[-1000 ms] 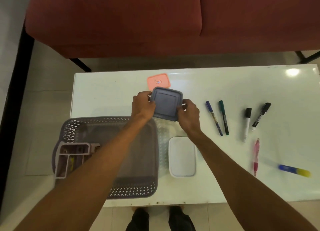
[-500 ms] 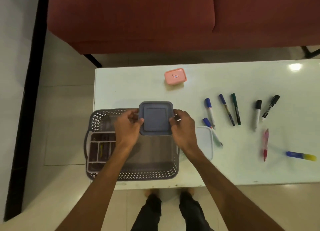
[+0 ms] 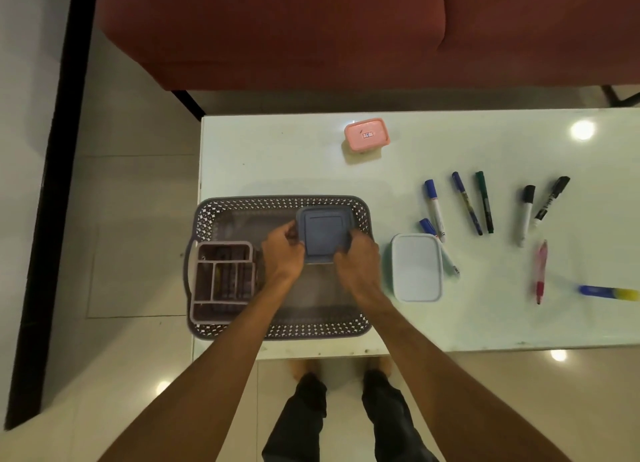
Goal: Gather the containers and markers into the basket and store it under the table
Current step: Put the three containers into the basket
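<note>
Head view shows both hands, left hand [image 3: 282, 253] and right hand [image 3: 356, 257], with fingers clamped on opposite edges of a square grey-blue lidded plastic container [image 3: 323, 234] inside the perforated grey plastic basket [image 3: 277, 331] on the desk. It looks light, rigid, smooth; side edges suit gripping.

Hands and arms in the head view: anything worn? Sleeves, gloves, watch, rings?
Nothing worn shows. The left hand and right hand are bare, without gloves. Both forearms are bare up to the frame edge, with no sleeves, watch or bands. No rings visible, though the fingers are partly hidden.
</note>
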### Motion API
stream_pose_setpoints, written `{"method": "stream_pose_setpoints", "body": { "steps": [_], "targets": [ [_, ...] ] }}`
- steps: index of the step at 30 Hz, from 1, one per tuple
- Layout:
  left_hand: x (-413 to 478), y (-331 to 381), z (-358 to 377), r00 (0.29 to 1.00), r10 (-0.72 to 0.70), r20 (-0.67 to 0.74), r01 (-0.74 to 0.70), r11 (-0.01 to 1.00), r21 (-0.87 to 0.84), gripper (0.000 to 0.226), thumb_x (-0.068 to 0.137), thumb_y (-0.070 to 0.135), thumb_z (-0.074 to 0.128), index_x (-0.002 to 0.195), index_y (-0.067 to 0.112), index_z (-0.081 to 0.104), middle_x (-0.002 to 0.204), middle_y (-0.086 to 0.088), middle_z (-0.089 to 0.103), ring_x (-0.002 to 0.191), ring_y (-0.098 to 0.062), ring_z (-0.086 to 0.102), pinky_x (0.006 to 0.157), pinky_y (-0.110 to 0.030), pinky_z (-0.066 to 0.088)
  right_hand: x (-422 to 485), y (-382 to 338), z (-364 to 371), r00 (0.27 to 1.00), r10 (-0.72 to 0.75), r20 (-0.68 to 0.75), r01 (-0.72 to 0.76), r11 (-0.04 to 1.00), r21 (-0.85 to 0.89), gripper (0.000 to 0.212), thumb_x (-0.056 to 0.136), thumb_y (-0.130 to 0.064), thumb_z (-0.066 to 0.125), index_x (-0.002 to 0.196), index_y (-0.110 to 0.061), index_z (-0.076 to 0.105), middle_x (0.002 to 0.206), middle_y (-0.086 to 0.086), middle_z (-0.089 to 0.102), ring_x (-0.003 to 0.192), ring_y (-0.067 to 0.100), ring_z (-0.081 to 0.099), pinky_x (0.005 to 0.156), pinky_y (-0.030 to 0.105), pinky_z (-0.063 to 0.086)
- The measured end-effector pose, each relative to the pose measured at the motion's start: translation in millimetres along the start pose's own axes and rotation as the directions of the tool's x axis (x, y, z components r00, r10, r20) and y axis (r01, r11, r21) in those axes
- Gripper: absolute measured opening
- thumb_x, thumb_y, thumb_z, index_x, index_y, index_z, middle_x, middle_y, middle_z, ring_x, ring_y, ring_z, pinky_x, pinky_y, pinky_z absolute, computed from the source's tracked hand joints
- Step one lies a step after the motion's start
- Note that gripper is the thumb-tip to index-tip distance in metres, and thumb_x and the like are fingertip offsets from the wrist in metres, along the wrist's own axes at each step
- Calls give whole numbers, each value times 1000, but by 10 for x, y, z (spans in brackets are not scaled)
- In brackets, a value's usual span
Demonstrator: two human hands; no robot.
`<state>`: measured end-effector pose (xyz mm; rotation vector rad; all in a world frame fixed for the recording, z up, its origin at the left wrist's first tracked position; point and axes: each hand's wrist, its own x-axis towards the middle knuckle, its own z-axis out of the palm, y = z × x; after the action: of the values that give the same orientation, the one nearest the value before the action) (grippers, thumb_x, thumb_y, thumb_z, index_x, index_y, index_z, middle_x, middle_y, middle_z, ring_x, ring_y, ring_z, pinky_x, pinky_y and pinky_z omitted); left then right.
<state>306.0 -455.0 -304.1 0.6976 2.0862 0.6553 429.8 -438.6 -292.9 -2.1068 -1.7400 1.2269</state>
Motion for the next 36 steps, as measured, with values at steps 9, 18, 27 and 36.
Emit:
{"method": "stream_pose_setpoints", "body": {
  "steps": [9,18,27,36],
  "targets": [
    [-230,-113,11,996,49,-78,-54,996,-65,49,90,-1,59,137,10,56,129,-7,65,117,-20,63,101,-40,54,-111,55,-74,991,-118,-58,121,991,48,38,90,2,55,127,-7,62,123,9,67,106,23,65,77,10,48],
    [-1082,245,407,986,166,15,-159,965,-208,36,96,10,59,131,16,60,129,-3,62,115,-14,61,101,-34,53,-371,494,-617,955,-50,-291,111,973,200,36,97,-14,60,132,-18,58,138,1,60,127,19,56,109,42,47],
    [-1359,392,1336,979,93,179,-85,995,-50,62,99,18,56,154,13,28,157,-4,37,143,-23,37,116,-36,36,-335,1285,-794,922,237,-306,-170,958,230,53,97,-33,60,144,-17,41,145,7,46,130,27,48,105,46,47],
    [-1136,344,1567,984,-62,167,66,998,-18,52,98,22,52,147,16,36,143,-8,52,129,-29,53,103,-48,50,-248,1291,-875,961,216,-172,-143,923,358,35,102,-21,52,136,-13,55,132,8,62,108,19,61,99,46,54]
  ]
}}
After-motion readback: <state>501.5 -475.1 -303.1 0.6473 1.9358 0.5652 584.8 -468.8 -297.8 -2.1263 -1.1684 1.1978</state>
